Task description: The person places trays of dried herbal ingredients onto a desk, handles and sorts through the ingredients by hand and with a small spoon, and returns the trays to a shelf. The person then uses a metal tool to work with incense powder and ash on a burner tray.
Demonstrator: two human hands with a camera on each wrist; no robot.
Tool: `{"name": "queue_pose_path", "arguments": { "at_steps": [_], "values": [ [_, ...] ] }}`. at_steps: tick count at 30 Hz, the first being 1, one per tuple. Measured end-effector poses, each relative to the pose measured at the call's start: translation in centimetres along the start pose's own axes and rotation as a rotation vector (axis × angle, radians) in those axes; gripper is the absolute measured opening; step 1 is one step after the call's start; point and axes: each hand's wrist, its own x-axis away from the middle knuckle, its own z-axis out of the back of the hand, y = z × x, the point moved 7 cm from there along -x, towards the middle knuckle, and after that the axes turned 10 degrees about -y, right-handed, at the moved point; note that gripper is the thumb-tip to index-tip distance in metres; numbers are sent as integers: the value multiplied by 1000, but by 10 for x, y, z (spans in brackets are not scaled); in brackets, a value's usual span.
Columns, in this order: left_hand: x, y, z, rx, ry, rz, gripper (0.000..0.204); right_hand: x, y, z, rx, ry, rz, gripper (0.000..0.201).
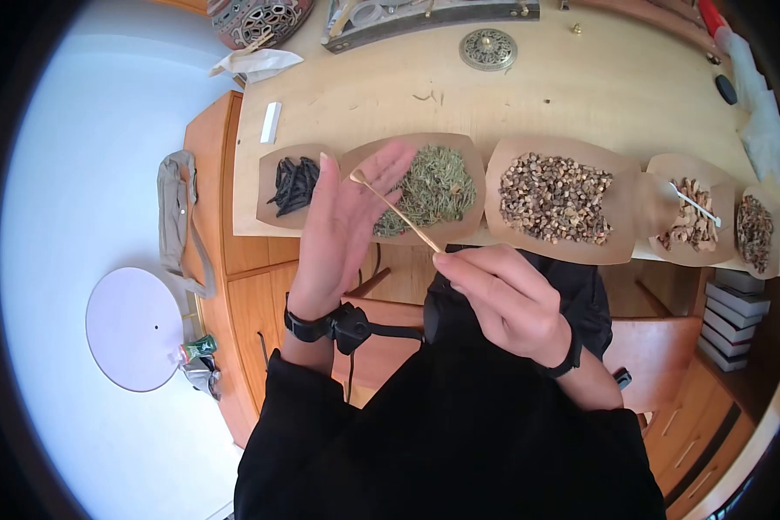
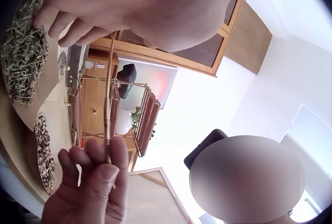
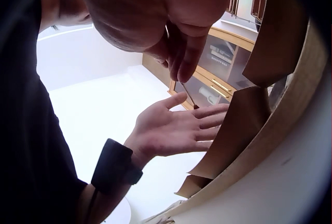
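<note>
My right hand (image 1: 516, 299) pinches a slender brass-coloured spoon (image 1: 399, 212) by one end, between thumb and fingers. The spoon's small bowl lies across my left hand (image 1: 321, 234) in the head view. That left hand is held up flat, palm toward the spoon, fingers straight. In the left wrist view the spoon's shaft (image 2: 107, 110) runs up from the pinching fingers and its far end is hidden behind the left hand. Behind the left fingers is a green dried herb (image 1: 442, 186) on brown paper, with black stick-like pieces (image 1: 296, 184) to its left.
Chopped brown-and-tan pieces (image 1: 555, 195), tan slices (image 1: 693, 221) with a white stick (image 1: 698, 206), and mixed dried bits (image 1: 754, 230) fill paper trays rightward. A pierced brass lid (image 1: 488, 49) and white block (image 1: 270, 122) lie on the wooden table (image 1: 364, 91).
</note>
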Motion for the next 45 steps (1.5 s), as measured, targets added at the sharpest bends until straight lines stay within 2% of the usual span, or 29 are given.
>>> {"name": "queue_pose_path", "arguments": {
  "at_steps": [2,4,6,8,10,13,14,16,17,18,20,22,23,24,26,27,28,30,32,34,40,41,43,44,45],
  "values": [
    [0,3,-1,13,-5,-16,85,2,0,1,20,18,-5,46],
    [1,1,1,31,-8,-26,83,6,2,5,80,66,-82,47],
    [0,-1,9,-7,78,-58,78,5,-1,8,83,92,-67,45],
    [2,4,4,3,82,-79,77,6,-4,6,37,30,-17,44],
    [3,3,-1,24,79,-93,75,9,-2,6,98,10,-52,43],
    [4,5,1,-43,112,-136,74,17,-1,20,70,172,-47,44],
    [4,5,-1,-44,110,-133,74,17,-1,23,70,174,-49,44],
    [6,8,-3,-42,120,-139,75,11,7,22,101,16,-188,45],
    [6,9,-3,-43,116,-141,75,13,10,25,91,51,-206,43],
    [5,9,-4,-121,110,-136,69,14,9,29,95,53,-202,43],
    [9,9,-2,-196,114,-138,64,23,-3,53,161,218,-174,40],
    [13,16,-12,-904,115,-217,48,28,-8,77,308,195,-247,39],
    [13,13,-12,-1043,159,-228,44,33,-12,88,406,160,-270,39],
    [9,14,-19,-1035,174,-259,44,34,-16,100,517,128,-272,40],
    [10,13,-40,-1045,204,-364,51,37,-21,107,542,84,-262,39],
    [9,11,-40,-1042,238,-377,59,37,-21,110,555,40,-276,38],
    [8,11,-39,-1037,240,-399,59,36,-21,114,572,43,-263,38],
    [7,7,-43,-1298,148,-419,61,38,-15,110,630,-61,-281,36],
    [10,4,-47,-1355,104,-470,67,35,-11,113,743,-82,-281,36],
    [7,1,-50,-1424,99,-389,71,30,-5,114,809,-132,-251,35],
    [1,-18,-46,-1360,90,-343,77,29,10,118,867,-231,-299,32],
    [0,-20,-43,-1357,114,-305,76,28,8,123,898,-216,-326,32],
    [-2,-21,-42,-1329,85,-304,76,28,-9,133,847,-90,-218,31],
    [-3,-21,-40,-1308,98,-285,76,31,-15,144,871,-82,-241,31],
    [-4,-21,-41,-1328,96,-268,76,39,-24,168,854,59,-323,27]
  ]
}}
